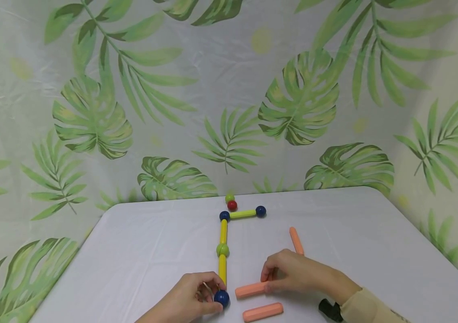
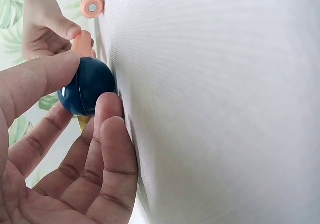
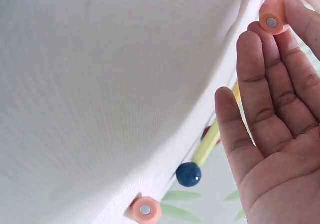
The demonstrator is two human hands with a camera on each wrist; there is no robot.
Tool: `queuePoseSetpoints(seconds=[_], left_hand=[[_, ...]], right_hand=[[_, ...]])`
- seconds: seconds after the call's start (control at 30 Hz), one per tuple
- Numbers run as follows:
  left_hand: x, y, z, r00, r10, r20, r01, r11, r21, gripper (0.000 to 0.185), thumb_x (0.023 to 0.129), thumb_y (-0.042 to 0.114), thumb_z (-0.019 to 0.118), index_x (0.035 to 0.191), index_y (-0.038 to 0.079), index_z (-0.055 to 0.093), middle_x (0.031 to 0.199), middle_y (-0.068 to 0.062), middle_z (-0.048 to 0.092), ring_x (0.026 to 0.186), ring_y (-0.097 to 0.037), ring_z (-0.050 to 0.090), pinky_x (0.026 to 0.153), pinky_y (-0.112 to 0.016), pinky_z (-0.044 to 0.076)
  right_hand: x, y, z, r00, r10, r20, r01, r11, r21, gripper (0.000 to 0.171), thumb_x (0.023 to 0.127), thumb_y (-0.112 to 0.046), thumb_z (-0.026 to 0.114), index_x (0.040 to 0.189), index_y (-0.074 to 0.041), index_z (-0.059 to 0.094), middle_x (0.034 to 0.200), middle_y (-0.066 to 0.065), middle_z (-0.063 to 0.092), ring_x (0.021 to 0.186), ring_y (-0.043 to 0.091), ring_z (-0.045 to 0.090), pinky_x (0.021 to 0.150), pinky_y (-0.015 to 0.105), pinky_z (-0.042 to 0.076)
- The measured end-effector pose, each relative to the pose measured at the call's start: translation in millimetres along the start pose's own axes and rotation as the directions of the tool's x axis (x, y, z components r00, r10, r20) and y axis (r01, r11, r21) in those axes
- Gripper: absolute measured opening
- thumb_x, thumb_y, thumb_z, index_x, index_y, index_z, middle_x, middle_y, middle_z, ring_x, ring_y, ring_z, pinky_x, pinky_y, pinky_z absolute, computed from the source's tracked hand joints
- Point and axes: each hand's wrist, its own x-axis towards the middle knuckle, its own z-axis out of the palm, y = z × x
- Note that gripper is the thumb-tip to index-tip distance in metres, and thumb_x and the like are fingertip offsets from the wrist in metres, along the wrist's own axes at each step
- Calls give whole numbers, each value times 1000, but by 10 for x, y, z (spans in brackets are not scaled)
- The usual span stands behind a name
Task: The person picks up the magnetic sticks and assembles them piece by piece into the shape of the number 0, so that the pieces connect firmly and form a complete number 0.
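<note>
My left hand [image 1: 190,297] pinches a blue ball [image 1: 222,298] between thumb and fingers at the near end of a jointed line. From this ball a yellow stick [image 1: 222,269] runs away to a green ball [image 1: 222,250]. My right hand [image 1: 293,272] holds the right end of an orange stick [image 1: 249,290] between thumb and fingertips. The stick's left end points at the blue ball, with a small gap between them in the head view. In the right wrist view, the held stick [image 3: 280,8] shows a round metal disc in its end.
Loose orange sticks lie nearer the front [image 1: 263,312] and beyond my right hand [image 1: 296,241]. Farther back, another yellow stick [image 1: 223,231] leads to a blue ball [image 1: 224,216], then a lime stick [image 1: 243,214]. A red ball [image 1: 232,205] sits behind. A black object [image 1: 330,310] is beside my right wrist.
</note>
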Motion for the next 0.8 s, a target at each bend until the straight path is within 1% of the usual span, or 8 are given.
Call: queuePoseSetpoints(seconds=[0.1, 0.33, 0.5, 0.7, 0.8], left_hand=[[4, -3, 2, 1000, -4, -1, 4, 1000, -1, 25, 90, 11, 86, 110, 18, 74, 97, 2, 69, 76, -8, 63, 67, -19, 50], [6, -2, 2, 1000, 6, -2, -6, 1000, -2, 24, 90, 11, 87, 109, 18, 74, 97, 2, 69, 76, -7, 63, 66, -19, 50], [3, -5, 1, 1000, 13, -4, -13, 1000, -4, 25, 90, 11, 87, 109, 18, 74, 98, 2, 70, 76, -6, 63, 66, -19, 50], [-1, -4, 5, 1000, 7, -8, -7, 1000, -5, 24, 90, 11, 87, 109, 18, 74, 98, 2, 70, 76, -7, 63, 67, -19, 51], [-1, -4, 7, 1000, 6, -9, -6, 1000, -5, 24, 90, 11, 87, 109, 18, 74, 98, 1, 69, 77, -7, 63, 67, -19, 51]], right_hand=[[1, -1, 13, 1000, 5, 7, -5, 1000, 10, 12, 97, -30, 81, 100, -19, 77, 92, -23, 68, 83, -9, 60, 79, 19, 55], [6, -23, 33, 1000, -15, 21, 14, 1000, 26, 12, 98, -30, 80, 101, -19, 78, 94, -22, 69, 84, -9, 61, 79, 19, 56], [14, -27, 48, 999, -12, 33, 10, 999, 54, 10, 99, -29, 80, 102, -20, 78, 94, -22, 70, 84, -9, 61, 79, 19, 56], [37, -23, 78, 999, 3, 46, -7, 996, 92, 10, 98, -28, 80, 103, -19, 78, 94, -22, 70, 84, -8, 62, 80, 19, 56], [49, -30, 88, 999, 6, 51, -11, 996, 92, 11, 98, -28, 80, 103, -19, 78, 93, -23, 69, 84, -8, 61, 80, 18, 56]])
